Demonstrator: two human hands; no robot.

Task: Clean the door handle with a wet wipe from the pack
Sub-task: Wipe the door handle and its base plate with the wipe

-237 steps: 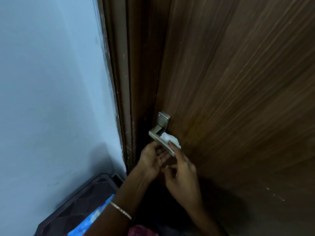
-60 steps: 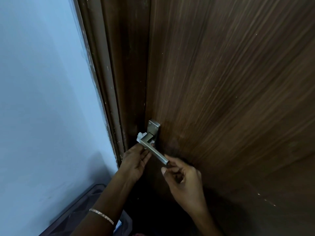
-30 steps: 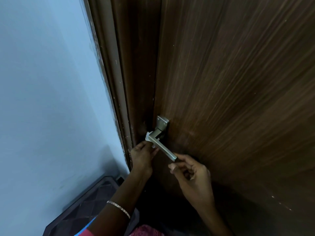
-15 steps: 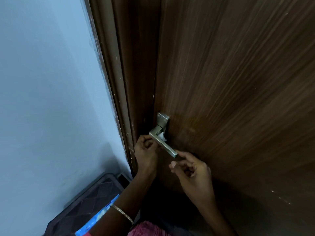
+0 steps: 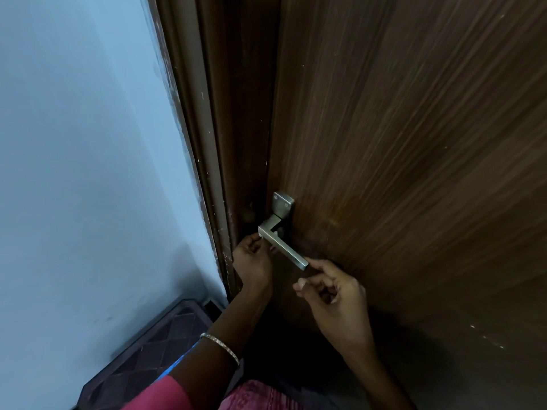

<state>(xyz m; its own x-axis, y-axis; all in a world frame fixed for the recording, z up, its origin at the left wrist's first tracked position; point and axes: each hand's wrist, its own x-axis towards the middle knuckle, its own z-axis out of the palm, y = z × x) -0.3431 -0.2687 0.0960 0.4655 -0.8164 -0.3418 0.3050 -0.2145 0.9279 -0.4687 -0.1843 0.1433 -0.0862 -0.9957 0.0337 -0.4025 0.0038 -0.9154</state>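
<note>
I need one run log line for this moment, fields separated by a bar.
phase: wiping | left hand: at corner of door handle, wipe barely visible | right hand: steadying free end | door: shut

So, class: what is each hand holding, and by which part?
Right hand pinches the door handle at its free end. Left hand is closed at the handle's bend; the wipe can't be seen.

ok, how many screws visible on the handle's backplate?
2, both on the upper part of the backplate: one near the top left corner, one lower right. The lever covers the plate's lower part, so more may be hidden.
</note>
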